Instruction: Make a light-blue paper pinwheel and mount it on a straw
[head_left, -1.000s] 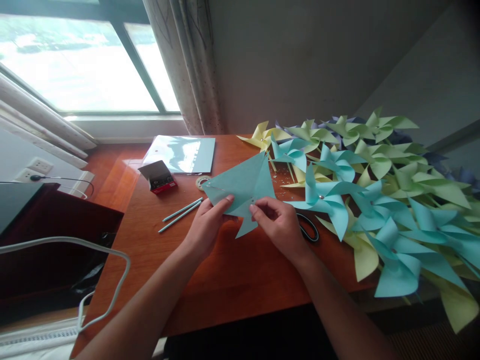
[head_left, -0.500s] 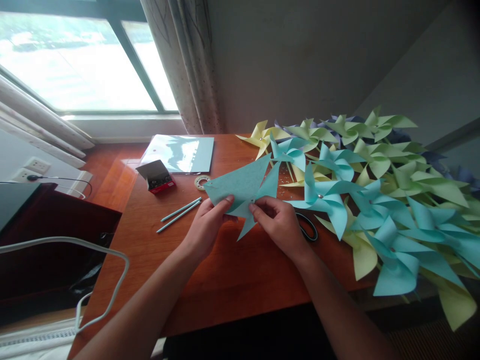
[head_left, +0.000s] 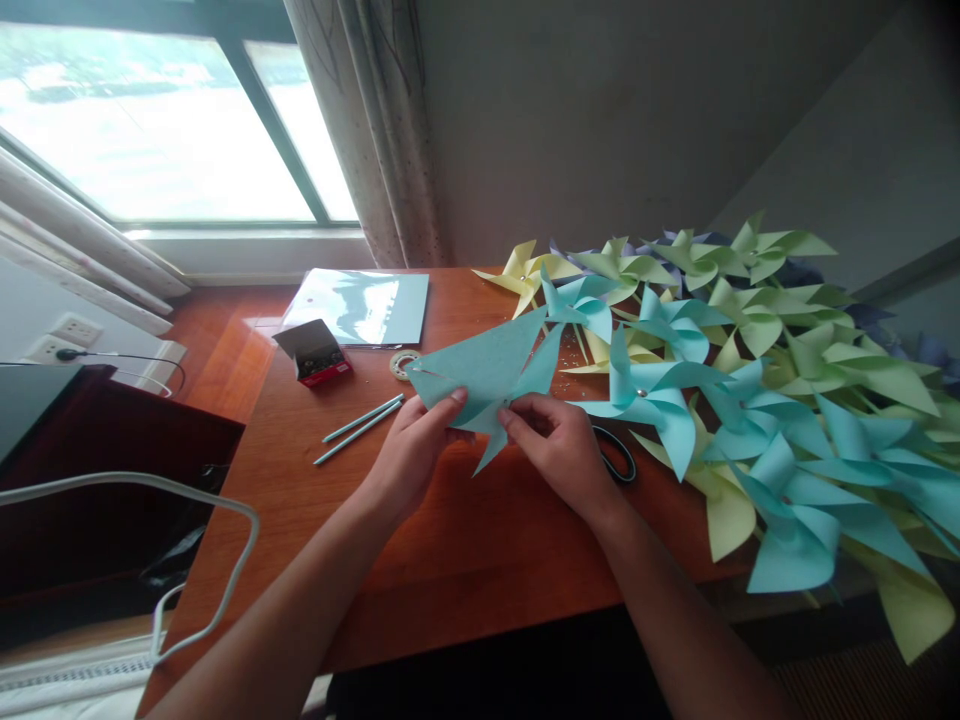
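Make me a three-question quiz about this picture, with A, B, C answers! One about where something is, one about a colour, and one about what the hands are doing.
1. Where is the small red box?
A. left of the hands
B. on the pinwheel pile
C. on the windowsill

2. What colour is the paper in the hands?
A. yellow
B. light blue
C. purple

3. How is the paper held?
A. flat on the table, untouched
B. by one hand only
C. by both hands

Answers:
1 A, it lies open on the table near the two sticks.
2 B, it is blue.
3 C, the left hand and the right hand both pinch it.
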